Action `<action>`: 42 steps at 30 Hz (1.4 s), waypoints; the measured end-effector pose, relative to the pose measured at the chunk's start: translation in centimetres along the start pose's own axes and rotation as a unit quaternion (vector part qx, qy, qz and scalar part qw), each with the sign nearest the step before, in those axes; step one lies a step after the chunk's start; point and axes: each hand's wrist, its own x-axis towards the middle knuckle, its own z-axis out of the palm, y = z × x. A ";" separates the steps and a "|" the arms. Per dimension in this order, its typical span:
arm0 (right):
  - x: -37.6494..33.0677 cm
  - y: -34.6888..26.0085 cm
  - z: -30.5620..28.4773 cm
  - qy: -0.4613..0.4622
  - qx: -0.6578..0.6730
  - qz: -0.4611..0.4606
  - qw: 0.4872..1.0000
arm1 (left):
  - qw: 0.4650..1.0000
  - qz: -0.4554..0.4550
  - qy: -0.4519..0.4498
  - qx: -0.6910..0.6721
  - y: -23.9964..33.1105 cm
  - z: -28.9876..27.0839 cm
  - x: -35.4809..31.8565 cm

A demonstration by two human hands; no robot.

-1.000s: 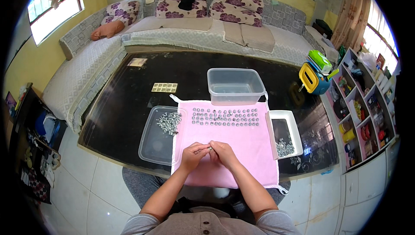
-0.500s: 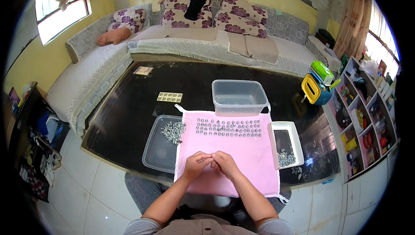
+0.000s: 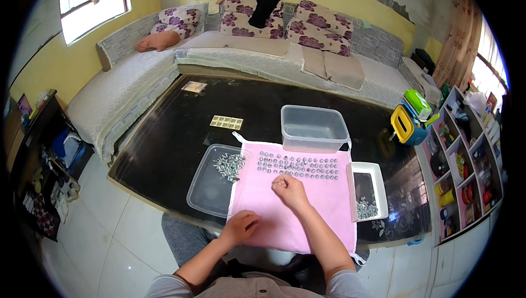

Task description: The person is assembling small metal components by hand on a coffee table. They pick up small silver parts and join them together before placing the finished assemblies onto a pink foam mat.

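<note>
My right hand (image 3: 290,190) reaches over the pink cloth (image 3: 290,226), just below rows of small silvery metal parts (image 3: 298,165) standing on it. Its fingertips are pinched together; whatever they hold is too small to make out. Lower down, at the cloth's left side, my left hand (image 3: 242,228) rests with loosely curled fingers and the thumb apart, nothing visible in it. A pile of small metal screws (image 3: 228,166) lies on a clear plastic lid (image 3: 205,194) left of the cloth. Small round metal pieces (image 3: 366,209) fill the near end of a white tray (image 3: 382,188) at the right.
An open clear plastic box (image 3: 315,139) stands at the cloth's far edge. The dark glossy table (image 3: 164,150) carries a pale card of square labels (image 3: 226,122) and a blue-and-yellow container (image 3: 408,125) at far right. Beyond are a sofa (image 3: 230,57) and a shelf unit (image 3: 455,150).
My hands were together over the cloth and have parted. The right one moved up toward the rows; the left one dropped down and left. The whole view has shifted slightly.
</note>
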 end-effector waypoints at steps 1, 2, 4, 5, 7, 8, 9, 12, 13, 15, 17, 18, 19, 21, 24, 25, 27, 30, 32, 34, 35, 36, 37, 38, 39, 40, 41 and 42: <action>0.9 -0.5 0.5 -0.006 -0.035 -0.029 0.999 | 1.000 0.014 0.015 0.015 0.1 -0.4 -0.6; 1.7 -0.8 0.8 -0.011 -0.071 -0.058 0.996 | 0.999 0.029 0.029 0.029 0.2 -0.6 -1.0; 3.2 -1.0 2.0 -0.019 -0.120 -0.104 0.987 | 0.999 0.031 0.033 0.030 -0.1 -0.8 -1.8; 3.9 -0.7 2.6 -0.022 -0.142 -0.134 0.981 | 0.998 0.031 0.035 0.030 -0.2 -0.9 -2.1; 4.9 -0.3 3.5 -0.026 -0.185 -0.194 0.963 | 0.998 0.030 0.041 0.022 -0.1 -1.1 -2.4; 5.1 -0.3 4.0 -0.030 -0.203 -0.196 0.959 | 0.998 0.027 0.045 0.019 -0.1 -1.2 -2.7; 5.3 -0.2 4.3 -0.034 -0.221 -0.197 0.955 | 0.998 0.028 0.050 0.014 -0.1 -1.3 -2.9; 5.6 0.1 5.0 -0.039 -0.270 -0.213 0.938 | 0.997 0.027 0.066 0.011 0.2 -2.3 -2.8; 5.6 0.2 5.0 -0.039 -0.285 -0.219 0.932 | 0.997 0.023 0.072 0.017 0.4 -2.9 -2.6; 5.0 -0.6 4.7 -0.028 -0.278 -0.214 0.936 | 0.995 0.001 0.097 0.008 0.2 -4.3 -1.7; 4.0 -1.6 3.9 -0.014 -0.267 -0.215 0.939 | 0.990 -0.031 0.135 -0.029 -0.8 -6.1 -0.2; 3.4 -1.8 3.6 -0.010 -0.256 -0.220 0.941 | 0.987 -0.043 0.152 -0.002 -1.5 -6.8 0.6; 2.8 -1.9 3.2 -0.005 -0.246 -0.223 0.943 | 0.984 -0.053 0.168 0.023 -2.3 -7.4 1.5; 1.2 -2.0 2.3 -0.008 -0.234 -0.210 0.949 | 0.982 -0.105 0.155 0.005 -4.1 -8.3 3.1; -1.0 -1.9 1.2 -0.030 -0.218 -0.169 0.961 | 0.983 -0.123 0.125 0.045 -5.5 -8.6 5.5; -1.6 -1.8 0.9 -0.041 -0.212 -0.151 0.965 | 0.983 -0.131 0.113 0.065 -5.6 -8.6 6.2; -2.8 -1.2 0.2 -0.033 -0.206 -0.146 0.967 | 0.982 -0.130 0.101 0.091 -6.1 -8.2 7.1; -3.8 -1.5 -0.6 -0.027 -0.198 -0.128 0.971 | 0.982 -0.123 0.096 0.109 -7.1 -7.4 7.5; -4.3 -1.5 -0.9 -0.028 -0.193 -0.117 0.974 | 0.981 -0.132 0.080 0.113 -7.3 -7.3 7.3; -4.8 -1.3 -1.3 -0.030 -0.186 -0.113 0.976 | 0.984 -0.122 0.087 0.097 -7.5 -7.1 7.0; -4.9 -1.3 -1.4 -0.029 -0.179 -0.108 0.977 | 0.985 -0.116 0.091 0.089 -7.5 -7.2 6.8; -5.1 -1.3 -1.6 -0.028 -0.173 -0.104 0.979 | 0.986 -0.116 0.088 0.078 -7.4 -7.3 6.6; -5.2 -1.2 -1.7 -0.028 -0.166 -0.099 0.981 | 0.987 -0.115 0.086 0.067 -7.4 -7.4 6.4; -5.3 -1.2 -1.9 -0.027 -0.166 -0.095 0.981 | 0.988 -0.114 0.084 0.056 -7.2 -7.6 6.4; -5.5 -1.1 -2.1 -0.027 -0.166 -0.091 0.982 | 0.988 -0.122 0.080 0.052 -7.2 -7.8 6.3; -5.6 -1.0 -2.3 -0.027 -0.165 -0.087 0.982 | 0.987 -0.129 0.077 0.048 -7.2 -8.0 6.1; -5.7 -0.9 -2.4 -0.022 -0.155 -0.083 0.984 | 0.987 -0.136 0.075 0.043 -7.2 -8.2 5.9; -5.8 -0.9 -2.5 -0.017 -0.145 -0.079 0.986 | 0.985 -0.145 0.083 0.040 -7.5 -8.4 5.7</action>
